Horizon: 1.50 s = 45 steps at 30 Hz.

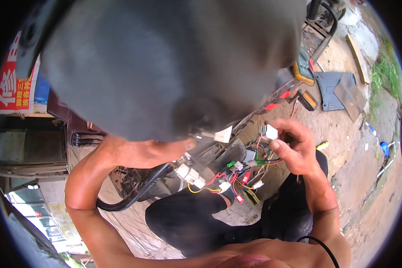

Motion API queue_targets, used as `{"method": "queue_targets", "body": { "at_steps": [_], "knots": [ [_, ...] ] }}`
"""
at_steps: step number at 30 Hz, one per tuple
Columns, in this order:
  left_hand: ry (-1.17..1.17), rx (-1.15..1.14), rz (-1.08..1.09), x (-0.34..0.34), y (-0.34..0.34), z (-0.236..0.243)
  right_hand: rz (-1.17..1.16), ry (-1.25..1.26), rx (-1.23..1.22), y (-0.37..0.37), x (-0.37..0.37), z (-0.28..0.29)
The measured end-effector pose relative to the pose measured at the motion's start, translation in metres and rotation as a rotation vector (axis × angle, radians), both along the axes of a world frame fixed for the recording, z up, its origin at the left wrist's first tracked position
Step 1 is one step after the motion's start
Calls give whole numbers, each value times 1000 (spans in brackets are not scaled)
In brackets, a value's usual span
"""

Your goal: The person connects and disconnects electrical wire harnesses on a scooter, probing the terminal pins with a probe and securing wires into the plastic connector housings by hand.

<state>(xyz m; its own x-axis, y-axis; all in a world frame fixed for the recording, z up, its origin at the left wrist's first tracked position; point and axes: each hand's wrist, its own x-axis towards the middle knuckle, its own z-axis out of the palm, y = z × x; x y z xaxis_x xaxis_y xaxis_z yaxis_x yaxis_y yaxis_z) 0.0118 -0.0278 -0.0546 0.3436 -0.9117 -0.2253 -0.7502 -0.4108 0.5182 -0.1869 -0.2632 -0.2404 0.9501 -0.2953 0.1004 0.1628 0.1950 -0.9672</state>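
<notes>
A large, blurred dark grey body fills the upper middle. Just under it my left hand reaches rightward to a dark piece and a white connector; its fingertips are partly hidden and blurred. My right hand grips a small white connector between thumb and fingers. Between and below my hands hangs a tangle of coloured wires with white, red and green plugs, over a dirty metal frame. A thick black bent tube runs beside my left forearm.
My dark-clothed legs are below the wiring. Upper right lie a yellow multimeter, grey-blue mat, brown plate and wooden strip, with an orange pedal. A yellow-handled tool lies right. A red sign stands left.
</notes>
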Motion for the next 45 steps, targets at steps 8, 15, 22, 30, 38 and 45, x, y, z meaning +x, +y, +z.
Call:
{"method": "queue_targets", "body": {
  "at_steps": [8, 15, 22, 30, 38, 45],
  "knots": [
    [-27, -206, -94, 1, -11, -2, -477, -654, -599, 3, 39, 34],
    [3, -56, 43, -11, -21, 15, -8, -239, 168, 37, 34, 58],
    [28, 0, 24, -12, -13, 13, 178, -185, 414, 61, 42, 64],
    [127, -76, 54, -20, -16, 10, 342, -49, 645, 56, 40, 62],
    [167, -165, 123, -22, -16, 9, 312, 96, 652, 46, 43, 61],
    [144, -142, 174, -28, -16, 9, 287, 44, 722, 45, 38, 65]
  ]
}}
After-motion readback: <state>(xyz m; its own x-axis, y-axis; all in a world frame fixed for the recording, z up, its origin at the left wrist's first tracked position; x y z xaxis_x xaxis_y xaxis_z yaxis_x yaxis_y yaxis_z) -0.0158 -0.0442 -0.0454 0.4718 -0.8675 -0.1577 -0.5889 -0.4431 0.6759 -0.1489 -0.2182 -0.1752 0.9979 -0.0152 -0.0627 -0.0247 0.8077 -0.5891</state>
